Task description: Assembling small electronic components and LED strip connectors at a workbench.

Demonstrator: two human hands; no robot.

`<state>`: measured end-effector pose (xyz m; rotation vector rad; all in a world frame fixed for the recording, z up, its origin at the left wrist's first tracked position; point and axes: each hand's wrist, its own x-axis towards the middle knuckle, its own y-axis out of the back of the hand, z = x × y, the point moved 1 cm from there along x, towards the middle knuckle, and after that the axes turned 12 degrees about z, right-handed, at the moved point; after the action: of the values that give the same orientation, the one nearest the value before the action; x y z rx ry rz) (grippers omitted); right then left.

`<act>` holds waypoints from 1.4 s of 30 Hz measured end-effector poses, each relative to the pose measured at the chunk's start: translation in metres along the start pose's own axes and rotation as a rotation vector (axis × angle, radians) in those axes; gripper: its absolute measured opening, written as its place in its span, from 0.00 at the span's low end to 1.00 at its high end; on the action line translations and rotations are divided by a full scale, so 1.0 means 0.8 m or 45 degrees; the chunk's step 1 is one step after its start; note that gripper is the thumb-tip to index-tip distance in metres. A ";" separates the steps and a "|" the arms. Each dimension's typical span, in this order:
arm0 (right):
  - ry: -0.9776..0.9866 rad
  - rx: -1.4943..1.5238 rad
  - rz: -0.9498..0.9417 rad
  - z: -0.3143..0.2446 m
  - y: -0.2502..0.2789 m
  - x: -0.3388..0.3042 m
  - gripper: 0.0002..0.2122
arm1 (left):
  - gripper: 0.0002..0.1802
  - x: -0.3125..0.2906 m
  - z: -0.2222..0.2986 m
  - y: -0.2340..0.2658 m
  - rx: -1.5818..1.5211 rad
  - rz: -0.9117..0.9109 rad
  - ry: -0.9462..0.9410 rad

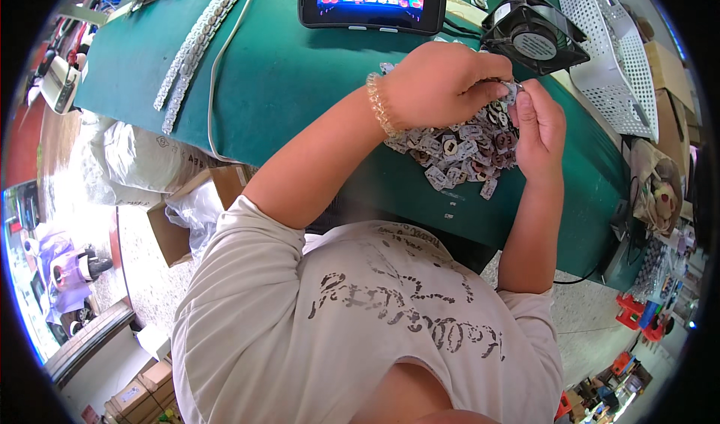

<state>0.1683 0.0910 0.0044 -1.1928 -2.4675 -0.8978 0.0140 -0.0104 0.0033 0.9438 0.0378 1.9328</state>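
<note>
One slip, long search

Green desk [300,68], then gray pile of pieces [457,152], lie beneath the left grip [450,85] and right grip [540,128]. Both pinch one small piece [512,92] between fingertips; slack pressure could drop it among others.

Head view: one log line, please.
left hand: pinching small part | right hand: pinching same part | pile of small parts: on green table | black fan: beyond hands

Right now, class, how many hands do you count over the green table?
2: the left hand, over the pile of small pieces, and the right hand, at the pile's right edge. No others show.
</note>
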 end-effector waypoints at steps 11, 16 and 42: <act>0.121 0.043 0.010 -0.002 -0.008 0.002 0.08 | 0.07 -0.001 -0.003 0.001 -0.008 -0.007 -0.030; -0.119 0.099 0.035 -0.002 0.001 -0.001 0.10 | 0.08 0.003 0.000 0.005 -0.040 -0.124 0.037; -0.559 0.555 0.306 0.013 -0.023 0.001 0.13 | 0.06 0.001 -0.007 -0.020 0.405 0.166 -0.182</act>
<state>0.1540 0.0892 -0.0115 -1.5929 -2.5609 -0.0203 0.0225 0.0011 -0.0061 1.3217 0.2102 2.0091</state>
